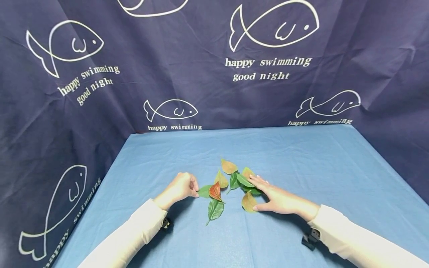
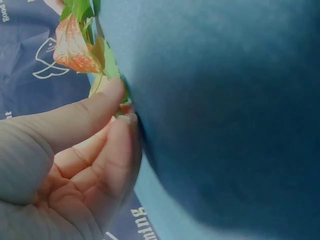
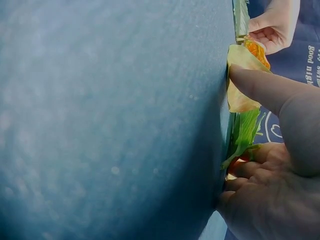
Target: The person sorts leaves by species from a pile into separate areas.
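Note:
My left hand (image 1: 182, 187) pinches the left end of a green leaf (image 1: 203, 191) between thumb and fingertips. Overlapping that leaf is a red-orange leaf (image 1: 215, 190), also visible as a curled leaf (image 2: 75, 47) in the left wrist view. A veined green leaf (image 1: 216, 209) lies below it and a yellowish leaf (image 1: 221, 180) above. My right hand (image 1: 279, 198) has its fingers stretched over the right-hand leaves. Its thumb touches a yellow-brown leaf (image 1: 248, 203), and its fingertips rest by a green leaf (image 1: 244, 180), partly hiding the leaves there.
Further leaves lie between the hands: a yellow-brown leaf (image 1: 229, 166) at the back and a dark green leaf (image 1: 234, 181) below it. Blue cloth (image 1: 187, 149) covers the table. Dark blue fish-print curtains (image 1: 214, 89) stand behind and at both sides.

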`<state>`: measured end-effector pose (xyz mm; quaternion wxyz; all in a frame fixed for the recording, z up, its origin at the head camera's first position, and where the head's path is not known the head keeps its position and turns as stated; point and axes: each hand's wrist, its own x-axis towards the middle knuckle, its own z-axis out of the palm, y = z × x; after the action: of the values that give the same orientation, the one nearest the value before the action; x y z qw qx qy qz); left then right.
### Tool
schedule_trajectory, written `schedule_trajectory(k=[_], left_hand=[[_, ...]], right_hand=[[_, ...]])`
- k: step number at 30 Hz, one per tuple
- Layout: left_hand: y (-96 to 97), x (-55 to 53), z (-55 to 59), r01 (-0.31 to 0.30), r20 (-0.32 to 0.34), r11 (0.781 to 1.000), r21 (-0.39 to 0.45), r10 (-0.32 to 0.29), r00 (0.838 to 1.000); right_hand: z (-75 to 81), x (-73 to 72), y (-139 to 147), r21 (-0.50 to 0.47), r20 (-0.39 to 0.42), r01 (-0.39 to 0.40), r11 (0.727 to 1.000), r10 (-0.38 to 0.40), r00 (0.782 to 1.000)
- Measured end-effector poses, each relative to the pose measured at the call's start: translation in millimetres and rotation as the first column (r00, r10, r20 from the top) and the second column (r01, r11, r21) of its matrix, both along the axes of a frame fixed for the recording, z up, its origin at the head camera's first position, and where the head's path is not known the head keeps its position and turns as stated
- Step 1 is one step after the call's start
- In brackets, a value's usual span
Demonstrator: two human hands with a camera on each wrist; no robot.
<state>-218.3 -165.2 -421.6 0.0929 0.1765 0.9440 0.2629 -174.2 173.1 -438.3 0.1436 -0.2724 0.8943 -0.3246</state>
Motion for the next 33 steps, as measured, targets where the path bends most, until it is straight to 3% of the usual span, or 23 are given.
schedule_trajectory(k=[5,12,17,22,33], left_hand=[[0.1,-0.5,1.5,-0.014,-0.023,0.997,-0.070,0.013,1.000],[-2.8,0.1,0.5,0.016,-0.044,0.998,-0.066,-0.019,0.999],[-5.9,-1.0,2.1,0.073,-0.056,0.997,-0.005,-0.073,0.996],[-8.8,-4.0,5.4,0.112,-0.024,0.991,0.074,-0.111,0.994],[-12.7,-6.6,11.2,0.115,0.059,0.981,0.159,-0.126,0.990]], right_hand=[[-0.7,-0.3,-0.8,0.002,0.002,0.002,1.000,-0.002,1.000],[-1.3,-1.0,-1.8,0.001,0.001,-0.002,1.000,0.002,1.000],[-0.4,-1.7,-2.3,-0.008,-0.007,-0.006,1.000,0.005,1.000],[-1.0,-2.0,-2.3,-0.006,-0.013,-0.006,1.000,0.006,1.000],[-0.5,-0.3,-1.2,0.007,0.011,0.014,1.000,-0.014,1.000]])
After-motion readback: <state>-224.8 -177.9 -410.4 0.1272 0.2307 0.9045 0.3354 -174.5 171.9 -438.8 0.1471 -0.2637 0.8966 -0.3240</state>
